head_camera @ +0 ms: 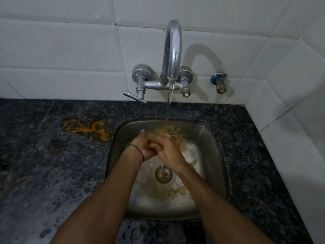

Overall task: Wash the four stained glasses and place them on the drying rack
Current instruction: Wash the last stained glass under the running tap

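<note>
Seen from the head camera, both forearms reach up from the bottom of the frame and meet at its centre over a steel sink point(209, 138). The left hand point(141, 147) has its thumb raised and its fingers curled toward the right hand point(169, 151), which lies across them, so the two are pressed together. I cannot tell whether either one grips anything. A thin black band point(139, 150) circles the left wrist. Just beyond the fingertips a yellow-tinged, see-through blur that may be the glass point(168, 133) sits right under the water stream point(168, 106); its outline is too smeared to be sure. The stream falls from a curved chrome tap point(173, 50) fixed to the white tiled wall point(61, 50) in the upper half of the frame. Below the hands is the drain point(163, 174), with yellowish foam around it. On the dark speckled countertop point(52, 164), left of the sink, lies an orange stain point(84, 128). A small blue valve point(219, 82) sits on the wall right of the tap.
</note>
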